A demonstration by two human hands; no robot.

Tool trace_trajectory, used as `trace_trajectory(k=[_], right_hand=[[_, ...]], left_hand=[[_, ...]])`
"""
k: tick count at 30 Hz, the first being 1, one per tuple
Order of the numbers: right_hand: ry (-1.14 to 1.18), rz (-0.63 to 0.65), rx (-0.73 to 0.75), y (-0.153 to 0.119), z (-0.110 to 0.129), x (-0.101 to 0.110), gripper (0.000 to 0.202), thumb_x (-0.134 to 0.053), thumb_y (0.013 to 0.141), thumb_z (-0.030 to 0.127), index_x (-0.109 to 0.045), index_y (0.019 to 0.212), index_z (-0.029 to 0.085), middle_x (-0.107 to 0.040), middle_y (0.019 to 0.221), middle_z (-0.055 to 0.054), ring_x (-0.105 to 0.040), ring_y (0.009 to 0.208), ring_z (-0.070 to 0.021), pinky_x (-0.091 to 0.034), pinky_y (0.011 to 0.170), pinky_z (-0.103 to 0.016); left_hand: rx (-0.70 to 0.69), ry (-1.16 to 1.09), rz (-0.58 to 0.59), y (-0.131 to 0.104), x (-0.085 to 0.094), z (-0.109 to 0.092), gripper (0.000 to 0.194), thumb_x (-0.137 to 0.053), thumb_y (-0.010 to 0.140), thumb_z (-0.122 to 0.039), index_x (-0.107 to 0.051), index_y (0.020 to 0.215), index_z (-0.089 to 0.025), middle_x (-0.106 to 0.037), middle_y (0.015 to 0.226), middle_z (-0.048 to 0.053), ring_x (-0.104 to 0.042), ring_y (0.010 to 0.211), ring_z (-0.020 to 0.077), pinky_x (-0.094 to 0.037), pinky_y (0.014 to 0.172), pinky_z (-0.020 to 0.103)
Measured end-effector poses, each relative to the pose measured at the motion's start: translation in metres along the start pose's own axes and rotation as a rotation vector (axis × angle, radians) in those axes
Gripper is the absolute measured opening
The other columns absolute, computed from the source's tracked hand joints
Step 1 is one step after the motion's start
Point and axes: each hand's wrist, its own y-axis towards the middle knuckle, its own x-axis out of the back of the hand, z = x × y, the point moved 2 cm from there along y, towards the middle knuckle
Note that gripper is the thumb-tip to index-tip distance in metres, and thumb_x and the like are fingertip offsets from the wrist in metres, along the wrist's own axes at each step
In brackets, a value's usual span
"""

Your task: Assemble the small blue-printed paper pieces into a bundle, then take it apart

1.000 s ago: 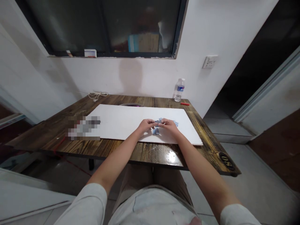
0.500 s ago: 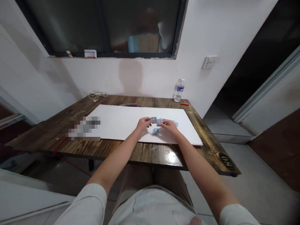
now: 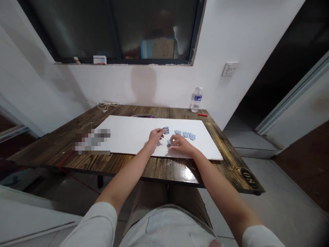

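Observation:
My left hand (image 3: 155, 138) is above the white board, thumb and fingers closed on a small blue-and-white card-like piece (image 3: 166, 130). Its exact kind is too small to make out. Close by on the right, my right hand (image 3: 181, 144) is lowered at a small cluster of similar pieces (image 3: 169, 143), which it partly covers. The fingers of that hand are curved and apart, and I see nothing held in them. Farther right, more blue-and-white pieces (image 3: 185, 134) lie in a loose row on the board.
The white board (image 3: 131, 137) lies on a dark wooden table (image 3: 164, 168). A plastic bottle (image 3: 196, 100) and a red pen-like stick (image 3: 203, 115) are at the back right. A white cord (image 3: 107, 104) lies at the back left. A blurred patch covers the board's left end.
My right hand has left the piece beside my left hand and moved down and left to the near cluster. Pieces lie uncovered where it was. My left hand still holds its piece, slightly farther left.

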Motion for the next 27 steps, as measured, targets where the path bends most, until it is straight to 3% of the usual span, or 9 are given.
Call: trace_trajectory(k=[3,7,10,17,22,27], right_hand=[[-0.117,0.004,-0.033,-0.002,-0.001,-0.002,0.019,-0.069,0.082,0.04,-0.076,0.07,0.027,-0.063,0.105,-0.007,-0.047,0.098,-0.0254,-0.035,0.095,-0.043],[-0.244,-0.217,-0.196,-0.004,-0.017,0.004,0.017,-0.065,0.086,0.037,-0.078,0.088,0.027,-0.06,0.107,-0.011,-0.044,0.098,-0.0285,-0.035,0.093,-0.048],[-0.195,-0.318,-0.235,-0.003,-0.027,0.007,0.02,-0.062,0.087,0.039,-0.077,0.091,0.026,-0.06,0.101,-0.011,-0.047,0.096,-0.0281,-0.037,0.091,-0.047],[-0.1,-0.304,-0.212,0.001,-0.026,0.005,0.025,-0.059,0.088,0.041,-0.072,0.076,0.024,-0.066,0.088,-0.008,-0.053,0.089,-0.0246,-0.038,0.085,-0.039],[0.031,-0.383,-0.301,0.0,-0.025,0.009,0.042,-0.051,0.089,0.054,-0.07,0.069,0.023,-0.067,0.076,-0.005,-0.057,0.082,-0.0227,-0.04,0.078,-0.034],[0.215,-0.58,-0.425,-0.005,-0.031,0.013,0.055,-0.044,0.085,0.066,-0.065,0.062,0.021,-0.061,0.063,-0.003,-0.057,0.067,-0.02,-0.04,0.068,-0.031]], left_hand=[[-0.003,-0.01,0.0,0.001,0.0,0.001,0.043,-0.082,0.051,-0.05,-0.065,0.073,-0.017,-0.06,0.061,-0.001,-0.051,0.054,0.0092,-0.035,0.053,0.023],[-0.006,-0.001,0.001,0.002,0.002,0.001,0.04,-0.081,0.054,-0.049,-0.066,0.073,-0.017,-0.061,0.061,0.0,-0.051,0.054,0.0092,-0.035,0.053,0.023],[-0.011,0.007,0.009,0.0,0.001,0.0,0.04,-0.081,0.054,-0.049,-0.066,0.072,-0.017,-0.061,0.061,0.0,-0.051,0.054,0.0094,-0.035,0.053,0.023],[-0.019,0.052,0.037,-0.003,-0.002,-0.003,0.036,-0.08,0.056,-0.047,-0.067,0.071,-0.017,-0.06,0.059,0.0,-0.051,0.054,0.01,-0.034,0.052,0.023],[-0.046,0.145,0.179,-0.006,-0.006,-0.001,0.035,-0.08,0.057,-0.046,-0.066,0.068,-0.016,-0.06,0.061,0.001,-0.049,0.052,0.0098,-0.034,0.05,0.023],[-0.045,0.291,0.361,-0.013,-0.012,0.001,0.035,-0.08,0.058,-0.046,-0.068,0.069,-0.016,-0.061,0.061,0.002,-0.047,0.05,0.01,-0.033,0.048,0.024]])
